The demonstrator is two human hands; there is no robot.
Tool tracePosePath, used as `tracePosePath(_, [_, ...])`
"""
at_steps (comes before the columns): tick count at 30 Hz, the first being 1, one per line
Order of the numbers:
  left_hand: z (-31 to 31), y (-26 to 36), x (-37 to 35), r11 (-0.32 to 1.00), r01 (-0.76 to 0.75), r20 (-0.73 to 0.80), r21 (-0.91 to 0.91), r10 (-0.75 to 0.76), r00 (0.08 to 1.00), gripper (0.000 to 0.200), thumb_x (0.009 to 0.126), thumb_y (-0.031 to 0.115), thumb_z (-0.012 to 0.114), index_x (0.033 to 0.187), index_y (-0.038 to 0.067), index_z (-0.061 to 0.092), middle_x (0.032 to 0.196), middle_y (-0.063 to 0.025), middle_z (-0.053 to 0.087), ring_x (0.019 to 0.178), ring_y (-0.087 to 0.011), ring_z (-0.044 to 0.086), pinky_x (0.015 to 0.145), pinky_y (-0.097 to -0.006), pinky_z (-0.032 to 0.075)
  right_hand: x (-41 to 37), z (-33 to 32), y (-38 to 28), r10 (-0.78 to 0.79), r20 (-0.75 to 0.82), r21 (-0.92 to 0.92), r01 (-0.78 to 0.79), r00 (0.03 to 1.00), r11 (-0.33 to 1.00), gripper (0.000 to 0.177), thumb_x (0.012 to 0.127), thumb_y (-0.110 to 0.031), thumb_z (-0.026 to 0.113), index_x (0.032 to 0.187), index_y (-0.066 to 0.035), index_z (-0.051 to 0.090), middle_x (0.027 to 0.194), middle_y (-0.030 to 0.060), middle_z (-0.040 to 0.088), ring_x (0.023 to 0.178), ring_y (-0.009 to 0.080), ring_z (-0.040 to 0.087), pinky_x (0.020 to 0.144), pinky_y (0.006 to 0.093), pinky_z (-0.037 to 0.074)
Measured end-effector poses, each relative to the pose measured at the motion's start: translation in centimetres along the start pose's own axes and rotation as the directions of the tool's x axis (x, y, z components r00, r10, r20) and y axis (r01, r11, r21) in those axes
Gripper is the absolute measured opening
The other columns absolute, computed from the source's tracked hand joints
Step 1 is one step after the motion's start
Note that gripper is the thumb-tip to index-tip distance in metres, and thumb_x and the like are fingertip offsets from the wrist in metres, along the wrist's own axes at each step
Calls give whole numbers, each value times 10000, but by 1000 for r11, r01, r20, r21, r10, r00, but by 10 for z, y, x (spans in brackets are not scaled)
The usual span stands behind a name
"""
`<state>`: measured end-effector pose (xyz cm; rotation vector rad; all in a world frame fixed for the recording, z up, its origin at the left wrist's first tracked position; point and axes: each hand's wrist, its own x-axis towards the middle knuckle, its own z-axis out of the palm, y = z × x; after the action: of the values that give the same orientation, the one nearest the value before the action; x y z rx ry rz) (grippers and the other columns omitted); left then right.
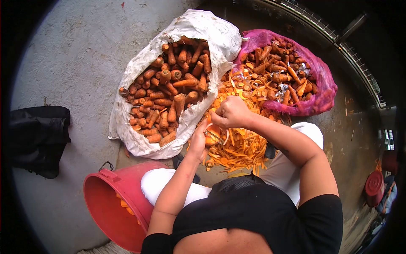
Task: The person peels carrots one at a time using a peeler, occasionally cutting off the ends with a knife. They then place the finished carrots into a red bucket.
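My left hand (198,139) holds a carrot (212,134) over a heap of orange peelings (241,148) on the ground. Above it, my right hand (230,112) is closed around a peeler whose metal blade (210,136) touches the carrot. A white sack (127,114) full of unpeeled carrots lies open to the left of both hands. A pink mesh sack (323,91) with more carrots and cut ends lies to the right.
A red bucket (101,194) with peeled carrot pieces inside stands by my left knee. A dark bag or cloth (38,137) lies at the far left on the concrete floor. A metal grate (359,63) runs along the upper right. A small red container (374,186) sits at the right edge.
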<state>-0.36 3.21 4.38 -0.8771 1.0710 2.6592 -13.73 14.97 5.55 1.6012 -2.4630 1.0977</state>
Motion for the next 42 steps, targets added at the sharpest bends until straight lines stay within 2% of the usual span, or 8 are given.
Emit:
tracePosePath(6, [-23, -12, 6, 984, 8, 121, 177, -30, 992, 392, 1014, 328, 345, 1208, 22, 495, 947, -141, 629, 806, -195, 644, 670, -340, 554, 6, -5, 25, 130, -8, -91, -130, 991, 987, 400, 834, -320, 555, 521, -94, 661, 428, 105, 515, 370, 251, 527, 426, 351, 446])
tracePosePath(12, [-4, -4, -26, 978, 148, 199, 146, -176, 964, 438, 1009, 389, 343, 1202, 20, 479, 857, -130, 612, 665, -203, 629, 599, -301, 531, 9, -45, 105, 799, 67, -408, -715, 597, 568, 441, 860, -403, 471, 683, -56, 678, 674, 126, 659, 618, 250, 661, 634, 388, 532])
tracePosePath(22, [-30, 5, -13, 990, 132, 106, -55, -126, 986, 551, 952, 563, 378, 1088, 58, 553, 786, -86, 602, 656, -170, 589, 567, -251, 468, -36, 15, 139, 807, 413, -431, -690, 422, 581, 659, 814, -703, 490, 1033, -98, 630, 951, 152, 675, 914, 322, 649, 759, 426, 504])
tracePosePath(24, [-28, 4, -12, 996, 57, 21, -65, -56, 998, 457, 948, 494, 461, 1105, 70, 527, 826, -95, 612, 740, -194, 624, 625, -281, 512, -63, 39, 157, 758, 358, -423, -629, 545, 652, 669, 770, -700, 559, 1084, -111, 607, 956, 149, 678, 929, 320, 648, 760, 420, 502])
tracePosePath(28, [-30, -5, -5, 987, -66, -166, -146, 41, 985, 372, 913, 348, 607, 1134, 71, 492, 1018, -103, 611, 951, -221, 628, 765, -344, 560, -87, 58, 162, 771, 406, -313, -717, 491, 622, 675, 672, -643, 687, 936, -23, 641, 988, 188, 669, 939, 338, 638, 804, 420, 496])
tracePosePath(32, [-28, -3, 0, 994, -63, -171, -85, 48, 984, 365, 888, 325, 649, 1112, 75, 503, 1056, -100, 605, 993, -215, 622, 799, -382, 572, -117, 103, 184, 770, 336, 71, -830, 542, 553, 528, 794, -429, 700, 1045, 32, 642, 920, 217, 666, 860, 324, 653, 767, 390, 497])
tracePosePath(37, [-27, 0, 3, 993, -16, -195, -113, -7, 981, 387, 882, 351, 653, 1107, 71, 509, 1070, -108, 607, 956, -215, 637, 730, -367, 590, -132, 131, 198, 807, 405, -51, -870, 431, 490, 462, 874, -379, 581, 1183, -37, 610, 1012, 226, 661, 900, 344, 644, 808, 410, 493])
tracePosePath(42, [-36, 3, 6, 994, 17, -182, -112, -37, 983, 399, 887, 363, 644, 1106, 56, 515, 1054, -108, 612, 921, -197, 642, 704, -335, 594, -138, 109, 177, 723, 376, -434, -579, 580, 690, 412, 869, -282, 549, 1243, -110, 558, 1135, 174, 575, 1080, 329, 522, 917, 429, 415])
